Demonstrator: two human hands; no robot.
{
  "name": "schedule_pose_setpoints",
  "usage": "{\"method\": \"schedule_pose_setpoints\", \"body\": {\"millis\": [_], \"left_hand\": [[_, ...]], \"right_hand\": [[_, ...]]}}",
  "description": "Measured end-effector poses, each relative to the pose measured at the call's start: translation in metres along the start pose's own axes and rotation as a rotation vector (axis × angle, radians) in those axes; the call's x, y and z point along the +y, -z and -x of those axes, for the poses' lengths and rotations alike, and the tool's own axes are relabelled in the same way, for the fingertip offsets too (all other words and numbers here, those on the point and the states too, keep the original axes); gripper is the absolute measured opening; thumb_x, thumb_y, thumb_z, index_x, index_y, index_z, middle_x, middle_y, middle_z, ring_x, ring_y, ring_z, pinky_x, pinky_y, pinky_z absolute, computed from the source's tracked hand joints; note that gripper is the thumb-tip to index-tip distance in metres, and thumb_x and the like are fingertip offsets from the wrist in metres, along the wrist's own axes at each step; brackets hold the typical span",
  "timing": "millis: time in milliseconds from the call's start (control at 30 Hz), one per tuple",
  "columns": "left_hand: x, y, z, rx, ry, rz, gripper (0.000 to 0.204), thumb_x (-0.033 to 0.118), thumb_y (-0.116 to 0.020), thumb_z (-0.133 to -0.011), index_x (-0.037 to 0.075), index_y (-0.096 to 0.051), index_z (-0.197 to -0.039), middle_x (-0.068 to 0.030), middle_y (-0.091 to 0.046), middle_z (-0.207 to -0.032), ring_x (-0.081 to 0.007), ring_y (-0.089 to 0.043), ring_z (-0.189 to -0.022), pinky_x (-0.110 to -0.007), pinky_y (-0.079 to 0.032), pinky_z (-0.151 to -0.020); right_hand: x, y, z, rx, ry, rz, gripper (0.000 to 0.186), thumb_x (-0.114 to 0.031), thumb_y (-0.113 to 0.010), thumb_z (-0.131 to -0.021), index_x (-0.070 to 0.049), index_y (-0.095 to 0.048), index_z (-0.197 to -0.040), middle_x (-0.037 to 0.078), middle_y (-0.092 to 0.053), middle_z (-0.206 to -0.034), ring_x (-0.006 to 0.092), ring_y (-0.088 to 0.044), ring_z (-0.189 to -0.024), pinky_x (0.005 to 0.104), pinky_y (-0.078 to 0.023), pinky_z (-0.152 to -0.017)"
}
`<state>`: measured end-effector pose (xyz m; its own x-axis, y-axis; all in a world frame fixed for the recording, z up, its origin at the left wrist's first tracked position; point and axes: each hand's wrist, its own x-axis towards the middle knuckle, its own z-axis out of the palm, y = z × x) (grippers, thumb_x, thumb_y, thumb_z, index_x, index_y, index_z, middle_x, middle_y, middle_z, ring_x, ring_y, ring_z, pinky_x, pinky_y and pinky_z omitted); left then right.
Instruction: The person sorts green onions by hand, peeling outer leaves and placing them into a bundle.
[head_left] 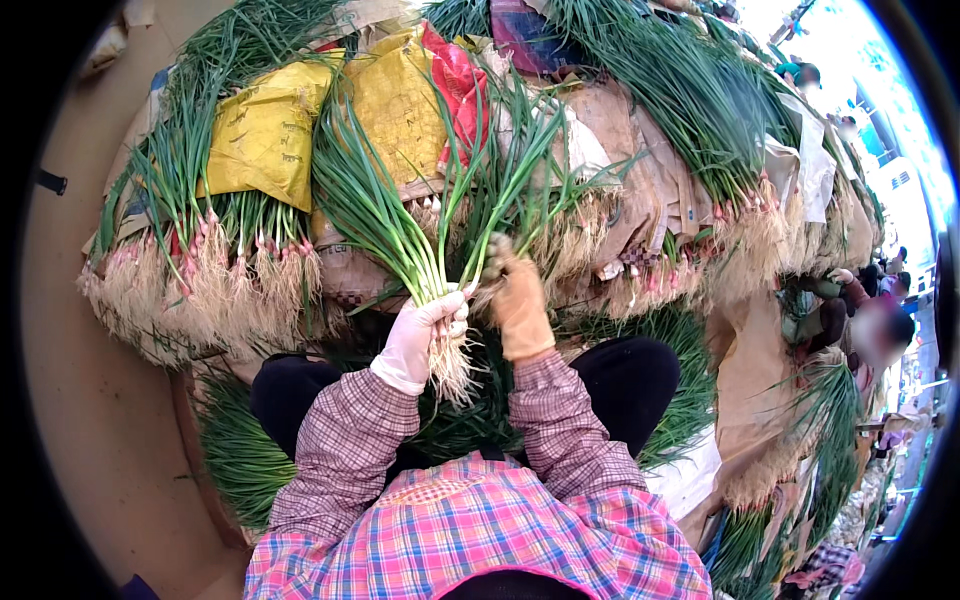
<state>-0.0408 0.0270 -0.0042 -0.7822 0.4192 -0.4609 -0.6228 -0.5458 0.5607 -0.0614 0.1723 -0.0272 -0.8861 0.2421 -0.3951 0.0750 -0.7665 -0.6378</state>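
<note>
In the head view, the white-gloved left hand (420, 332) is clamping around a bunch (408, 250) of onions just above its roots (453, 365), which are hanging below the fingers. The tan-gloved right hand (518, 300) is hovering just beside the bunch's stems, too blurred to tell whether its fingers are gripping anything. Beyond them, more onions (268, 248) are lying heaped, a yellow sack (268, 132) covering some leaves and a red sack (460, 95) resting nearby.
</note>
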Motion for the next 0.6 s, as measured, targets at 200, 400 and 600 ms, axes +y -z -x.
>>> {"method": "schedule_pose_setpoints", "body": {"millis": [200, 400, 600], "left_hand": [[0.011, 0.013, -0.001, -0.204, 0.146, 0.023, 0.026, 0.015, -0.050, -0.090, -0.004, -0.051, -0.107, 0.0028, -0.044, -0.062, -0.0057, -0.039, -0.050, -0.019, -0.032, -0.046], [0.008, 0.012, -0.001, -0.153, 0.142, 0.079, 0.030, 0.019, -0.046, -0.092, -0.008, -0.052, -0.104, 0.0008, -0.042, -0.061, -0.0077, -0.037, -0.050, -0.020, -0.032, -0.046], [0.012, 0.011, 0.005, -0.188, 0.256, 0.133, 0.029, 0.021, -0.044, -0.093, -0.004, -0.052, -0.103, 0.0018, -0.039, -0.060, -0.0078, -0.037, -0.050, -0.022, -0.033, -0.047]], "right_hand": [[0.001, 0.025, -0.006, -0.269, -0.129, -0.027, 0.034, -0.031, -0.045, -0.094, -0.001, -0.056, -0.106, 0.002, -0.059, -0.090, 0.0060, -0.047, -0.064, 0.0211, -0.049, -0.063], [0.019, 0.000, 0.004, -0.483, -0.194, 0.201, 0.033, -0.031, -0.048, -0.093, -0.004, -0.058, -0.108, 0.003, -0.063, -0.093, 0.0090, -0.059, -0.080, 0.0223, -0.050, -0.068], [0.027, 0.005, 0.022, -0.268, 0.036, 0.304, 0.029, -0.036, -0.054, -0.090, -0.013, -0.052, -0.073, -0.007, -0.048, -0.058, 0.0029, -0.036, -0.045, 0.0180, -0.027, -0.041]]}}
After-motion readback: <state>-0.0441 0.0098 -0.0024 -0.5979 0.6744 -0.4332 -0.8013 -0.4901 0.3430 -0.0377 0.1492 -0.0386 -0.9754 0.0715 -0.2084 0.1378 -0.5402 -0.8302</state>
